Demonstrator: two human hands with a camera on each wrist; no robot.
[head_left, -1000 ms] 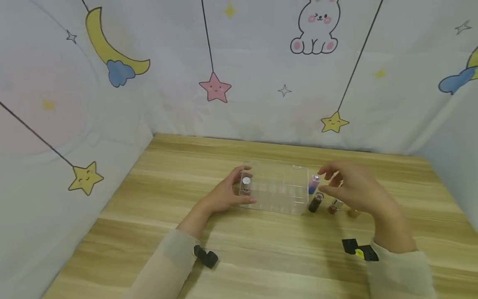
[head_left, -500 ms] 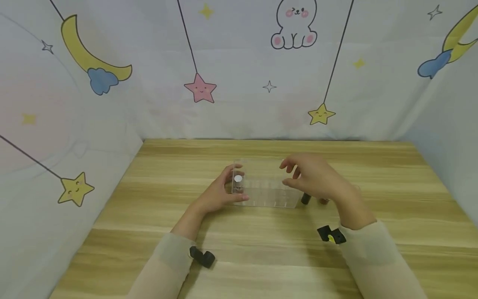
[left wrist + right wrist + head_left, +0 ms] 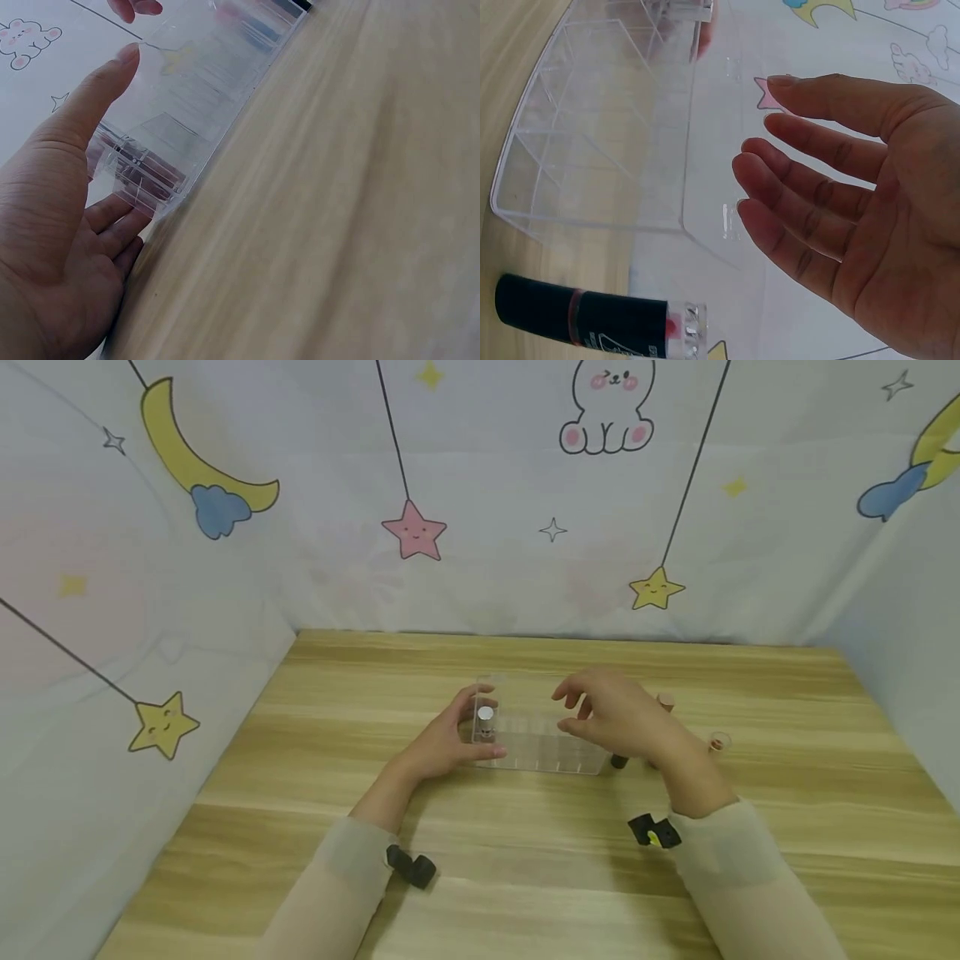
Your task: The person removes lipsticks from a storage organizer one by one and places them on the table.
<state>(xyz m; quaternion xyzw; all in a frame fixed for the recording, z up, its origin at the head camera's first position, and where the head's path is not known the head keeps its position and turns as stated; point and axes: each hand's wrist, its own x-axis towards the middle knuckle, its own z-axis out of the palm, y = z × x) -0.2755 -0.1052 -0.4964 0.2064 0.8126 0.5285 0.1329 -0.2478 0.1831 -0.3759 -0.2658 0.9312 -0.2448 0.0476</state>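
My left hand (image 3: 438, 743) grips the left end of a clear plastic organizer box (image 3: 547, 756), thumb at the front and fingers behind. A silver-topped lipstick tube (image 3: 486, 720) stands in the box's leftmost compartment. Over the box's right part hovers my right hand (image 3: 615, 714), its fingers loosely bent and holding nothing. The right wrist view shows that hand (image 3: 900, 195) apart from the box (image 3: 600, 165). A black lipstick (image 3: 581, 315) with a clear end stands beside the box's right end. Other tubes there are largely hidden behind the right hand.
Beyond my right wrist, a brownish-pink tube top (image 3: 665, 701) and a clear-topped tube (image 3: 718, 742) show on the wooden table (image 3: 510, 868). A white cloth backdrop (image 3: 495, 585) with printed stars rises behind the table's back edge.
My right hand has moved left from beside the lipsticks to over the box's right part, covering some tubes. The left hand keeps its grip on the box. The head view has shifted slightly.
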